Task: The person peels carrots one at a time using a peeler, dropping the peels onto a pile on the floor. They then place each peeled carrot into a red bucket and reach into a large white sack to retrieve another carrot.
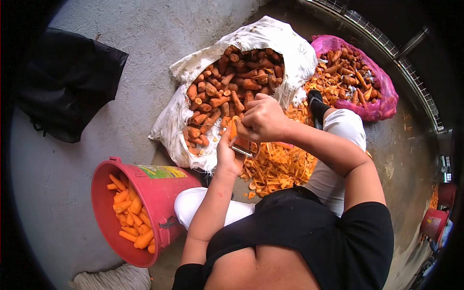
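Note:
Near the middle of the view my left hand (pixel 228 153) is closed round a carrot (pixel 234 127), whose orange tip shows between the hands. My right hand (pixel 263 118) is closed just above and beside it, with a peeler (pixel 243 150) whose metal edge shows below the fingers. Behind the hands a white sack (pixel 290 41) lies open, full of unpeeled carrots (pixel 210 90). Orange peelings (pixel 278 169) are heaped on the floor below my right forearm. At the lower left a tilted red bucket (pixel 166 193) holds peeled carrots (pixel 130 205).
A pink bag (pixel 386 92) with carrots and scraps sits at the upper right, near my foot. Black cloth (pixel 67 77) hangs or lies at the upper left. A pale sack (pixel 113 279) is below the bucket. Red containers (pixel 433 224) stand at the far right.

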Tool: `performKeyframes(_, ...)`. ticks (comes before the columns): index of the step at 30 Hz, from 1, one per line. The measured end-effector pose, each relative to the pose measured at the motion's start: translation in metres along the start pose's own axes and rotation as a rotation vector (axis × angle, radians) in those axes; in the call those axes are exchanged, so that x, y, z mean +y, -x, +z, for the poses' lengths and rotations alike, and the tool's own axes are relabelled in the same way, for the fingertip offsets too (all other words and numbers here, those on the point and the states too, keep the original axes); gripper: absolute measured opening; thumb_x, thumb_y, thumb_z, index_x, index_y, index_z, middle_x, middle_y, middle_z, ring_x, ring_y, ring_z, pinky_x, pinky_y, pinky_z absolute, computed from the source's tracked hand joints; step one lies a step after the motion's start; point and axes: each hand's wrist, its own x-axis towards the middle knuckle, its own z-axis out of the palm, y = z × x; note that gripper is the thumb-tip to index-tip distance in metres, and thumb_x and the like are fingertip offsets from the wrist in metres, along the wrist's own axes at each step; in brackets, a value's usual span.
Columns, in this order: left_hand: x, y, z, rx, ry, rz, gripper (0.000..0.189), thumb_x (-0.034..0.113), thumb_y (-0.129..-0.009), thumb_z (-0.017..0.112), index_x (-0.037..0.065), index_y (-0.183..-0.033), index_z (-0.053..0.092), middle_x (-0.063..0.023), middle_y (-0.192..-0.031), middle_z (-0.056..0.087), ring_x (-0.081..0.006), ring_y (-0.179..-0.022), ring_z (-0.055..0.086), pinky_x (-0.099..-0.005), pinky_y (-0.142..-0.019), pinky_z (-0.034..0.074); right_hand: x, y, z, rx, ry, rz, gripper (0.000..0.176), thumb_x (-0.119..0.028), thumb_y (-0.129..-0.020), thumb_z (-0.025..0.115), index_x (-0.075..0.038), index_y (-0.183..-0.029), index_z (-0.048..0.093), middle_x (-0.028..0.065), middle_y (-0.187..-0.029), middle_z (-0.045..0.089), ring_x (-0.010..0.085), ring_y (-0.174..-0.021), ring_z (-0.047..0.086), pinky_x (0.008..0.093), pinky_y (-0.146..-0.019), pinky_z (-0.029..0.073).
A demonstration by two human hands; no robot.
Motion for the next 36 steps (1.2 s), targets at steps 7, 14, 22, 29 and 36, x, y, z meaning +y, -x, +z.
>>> performKeyframes(7, -0.009, 0.017, 0.001, -0.152, -0.242, 0.194, 0.035, 0.028, -0.099, 0.038, 0.004, -0.12, 0.052, -0.0047, -0.101, 0.059, -0.0127, -0.087, 0.06, -0.0292, -0.072, 0.053, 0.02, -0.012, -0.013, 0.042, 0.048, 0.126, 0.032, -0.016, -0.072, 0.062, -0.01, -0.043, 0.05, 0.0032, -0.044, 0.047, 0.0201, -0.047, 0.048, 0.033, -0.053, 0.036)
performKeyframes(14, -0.005, 0.03, 0.0, -0.28, -0.297, 0.183, 0.036, 0.031, -0.1, 0.038, 0.001, -0.115, 0.051, -0.0065, -0.092, 0.059, -0.0118, -0.077, 0.058, -0.025, -0.069, 0.049, 0.024, -0.014, -0.016, 0.058, -0.159, 0.219, 0.028, -0.018, -0.074, 0.061, -0.008, -0.047, 0.06, 0.0076, -0.045, 0.049, 0.0251, -0.043, 0.047, 0.0357, -0.051, 0.038)
performKeyframes(22, 0.003, 0.044, 0.004, -0.524, -0.266, 0.017, 0.043, 0.037, -0.1, 0.034, 0.001, -0.113, 0.052, -0.0086, -0.084, 0.06, -0.0117, -0.071, 0.057, -0.024, -0.058, 0.048, 0.082, -0.014, -0.025, 0.078, 0.225, 0.503, 0.043, -0.036, -0.085, 0.053, -0.013, -0.051, 0.067, 0.0036, -0.039, 0.051, 0.0166, -0.035, 0.047, 0.0322, -0.058, 0.047)
performKeyframes(29, -0.001, 0.012, 0.001, -0.351, -0.384, 0.191, 0.042, 0.034, -0.098, 0.044, 0.002, -0.125, 0.045, -0.0101, -0.095, 0.06, -0.0156, -0.077, 0.06, -0.0261, -0.062, 0.049, 0.057, -0.016, -0.04, -0.04, -0.131, 0.749, 0.036, -0.037, -0.081, 0.055, -0.01, -0.063, 0.072, 0.0088, -0.046, 0.057, 0.0217, -0.04, 0.057, 0.0317, -0.046, 0.047)
performKeyframes(36, -0.001, -0.005, -0.007, -0.15, -0.652, 0.228, 0.042, 0.031, -0.09, 0.061, 0.001, -0.118, 0.053, -0.007, -0.101, 0.062, -0.0152, -0.083, 0.061, -0.0247, -0.072, 0.049, 0.035, -0.02, -0.039, -0.113, -0.056, 0.723, 0.038, -0.037, -0.081, 0.056, -0.008, -0.06, 0.07, 0.0093, -0.048, 0.058, 0.0244, -0.046, 0.059, 0.0331, -0.05, 0.048)
